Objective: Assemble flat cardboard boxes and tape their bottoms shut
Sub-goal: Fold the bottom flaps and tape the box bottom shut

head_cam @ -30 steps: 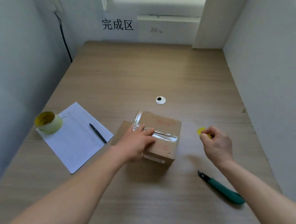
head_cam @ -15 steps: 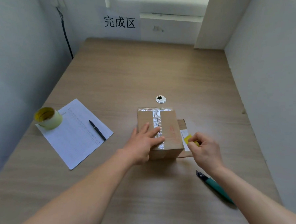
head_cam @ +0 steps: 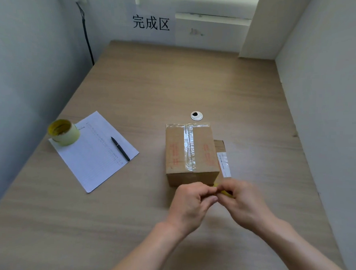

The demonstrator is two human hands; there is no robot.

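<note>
Pinching a small yellow piece (head_cam: 224, 192) between both hands just in front of the cardboard box (head_cam: 191, 154); what the piece is cannot be told.

- Left hand (head_cam: 190, 204): fingers curled, tips closed on the yellow piece.
- Right hand (head_cam: 241, 201): fingers curled, gripping the same piece from the other side.
- Cardboard box: stands on the counter (head_cam: 170, 83), taped face up, a clear tape strip (head_cam: 189, 147) along the centre seam; a flap (head_cam: 221, 153) lies flat at its right.
- Tape roll (head_cam: 63, 131): on a paper sheet (head_cam: 95, 151), well left of the box, a pen (head_cam: 120, 148) beside it.

Handling note, as judgement: the seam looks sealed. Work the yellow piece with fingertips only, clear of the box; press any lifted tape edges flat before moving it on.
</note>
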